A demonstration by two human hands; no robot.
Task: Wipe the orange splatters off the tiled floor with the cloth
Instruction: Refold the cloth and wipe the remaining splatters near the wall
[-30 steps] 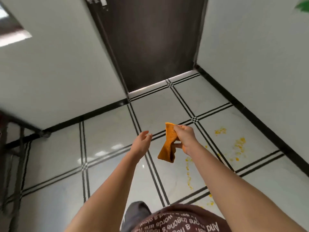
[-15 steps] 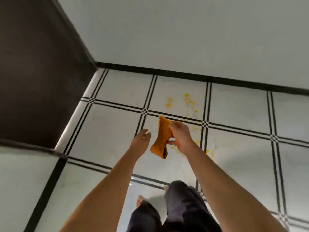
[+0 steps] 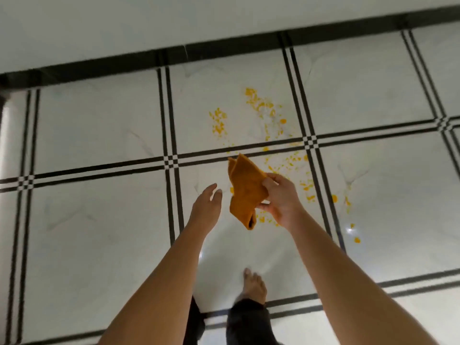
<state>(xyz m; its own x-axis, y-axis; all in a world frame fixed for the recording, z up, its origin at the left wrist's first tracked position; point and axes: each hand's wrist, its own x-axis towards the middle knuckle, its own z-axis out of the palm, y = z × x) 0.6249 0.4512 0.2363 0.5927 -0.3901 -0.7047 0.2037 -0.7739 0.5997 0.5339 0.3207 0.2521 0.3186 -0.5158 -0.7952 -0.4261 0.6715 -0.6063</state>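
Underfoot, a glossy pale floor (image 3: 99,220) of large square tiles with faint grey veining, each tile framed by paired black lines (image 3: 171,115) meeting in small chequered squares (image 3: 171,161) at the crossings. Along the far edge, a black skirting band (image 3: 224,47) at the foot of a plain off-white wall (image 3: 149,18), slanting across the top of the view. Soft, even light, with a small bright glint (image 3: 350,229) on the tile's sheen at right and a paler strip at the far left edge.
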